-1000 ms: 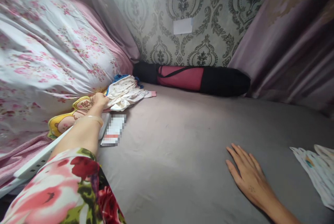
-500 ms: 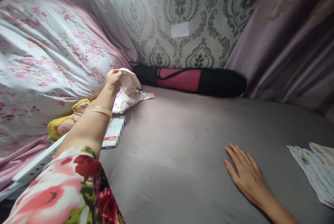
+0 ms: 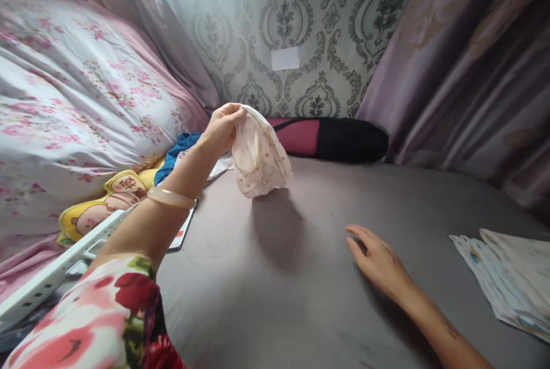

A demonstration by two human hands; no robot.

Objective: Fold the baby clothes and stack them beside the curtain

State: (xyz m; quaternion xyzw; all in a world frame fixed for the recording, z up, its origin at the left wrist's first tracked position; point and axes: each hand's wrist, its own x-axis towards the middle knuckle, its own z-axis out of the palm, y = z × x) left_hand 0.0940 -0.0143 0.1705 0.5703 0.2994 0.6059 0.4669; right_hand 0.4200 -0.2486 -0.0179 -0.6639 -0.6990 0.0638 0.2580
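— Left hand [image 3: 222, 128] pinching the small cream cloth [image 3: 260, 158] by its top edge, grip closed on a gathered fold, cloth dangling just above the grey bed sheet [image 3: 301, 300] in front of the black and red roll [image 3: 339, 138].

— Handling how?

— Probably light and limp, drooping into a loose pouch; likely needing a hold at a hem or corner, since a single pinch is letting it bunch up.

— Right hand [image 3: 378, 263]?

— Resting low on the sheet, fingers loosely spread, holding nothing.

— Any writing?

— Red characters showing on the yellow cartoon cushion [image 3: 101, 211], too small for reading. Blank white plate [image 3: 285, 58] on the patterned wall. Printed folded cloth [image 3: 507, 274] lying at the right, no legible text.
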